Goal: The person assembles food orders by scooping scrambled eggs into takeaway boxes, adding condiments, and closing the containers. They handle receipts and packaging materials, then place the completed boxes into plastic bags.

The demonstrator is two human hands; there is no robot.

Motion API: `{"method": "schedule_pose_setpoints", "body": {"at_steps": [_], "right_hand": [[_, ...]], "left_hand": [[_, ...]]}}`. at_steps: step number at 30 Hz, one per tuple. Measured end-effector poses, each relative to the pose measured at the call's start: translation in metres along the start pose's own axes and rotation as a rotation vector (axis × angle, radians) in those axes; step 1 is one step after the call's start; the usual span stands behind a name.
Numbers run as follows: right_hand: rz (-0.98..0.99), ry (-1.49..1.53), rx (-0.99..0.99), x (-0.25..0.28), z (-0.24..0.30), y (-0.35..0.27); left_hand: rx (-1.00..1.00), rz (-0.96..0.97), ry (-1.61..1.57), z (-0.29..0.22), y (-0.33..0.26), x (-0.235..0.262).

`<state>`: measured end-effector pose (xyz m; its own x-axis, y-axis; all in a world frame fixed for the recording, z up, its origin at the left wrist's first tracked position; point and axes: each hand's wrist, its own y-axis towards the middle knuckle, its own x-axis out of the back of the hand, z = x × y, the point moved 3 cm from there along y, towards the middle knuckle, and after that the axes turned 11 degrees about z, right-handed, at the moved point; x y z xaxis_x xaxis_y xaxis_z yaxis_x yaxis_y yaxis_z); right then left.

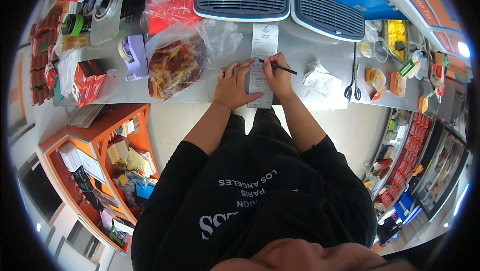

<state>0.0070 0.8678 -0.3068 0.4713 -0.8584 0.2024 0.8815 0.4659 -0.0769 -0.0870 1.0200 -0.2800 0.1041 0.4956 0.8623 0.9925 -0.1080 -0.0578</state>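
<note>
A long white paper strip (pixel 257 78) lies at twelve o'clock; the left hand (pixel 232 85), fingers spread, rests on its nine-o'clock side; the right hand (pixel 278 78) pinches a slim black plastic-looking pen (pixel 286 68); slack left-hand pressure could let the strip skew.

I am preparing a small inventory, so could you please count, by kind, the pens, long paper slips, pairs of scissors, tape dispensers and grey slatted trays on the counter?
Black pen: 1
Long paper slip: 1
Pair of scissors: 1
Purple tape dispenser: 1
Grey slatted trays: 2
Total: 6
</note>
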Motion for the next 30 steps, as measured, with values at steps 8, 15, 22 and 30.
{"method": "schedule_pose_setpoints", "body": {"at_steps": [8,15,22,30], "right_hand": [[-0.065,-0.291,0.135,-0.003,0.005,0.000],[-0.057,-0.304,0.142,-0.003,0.007,0.001],[0.006,-0.269,0.028,0.009,-0.001,-0.004],[-0.107,-0.369,0.110,0.011,0.007,-0.003]], "left_hand": [[-0.009,-0.007,-0.018,0.002,0.000,0.000],[-0.019,-0.028,-0.010,0.003,0.001,0.000],[-0.001,0.011,-0.015,0.004,0.000,-0.001],[0.030,0.069,-0.037,0.003,0.001,-0.001]]}}
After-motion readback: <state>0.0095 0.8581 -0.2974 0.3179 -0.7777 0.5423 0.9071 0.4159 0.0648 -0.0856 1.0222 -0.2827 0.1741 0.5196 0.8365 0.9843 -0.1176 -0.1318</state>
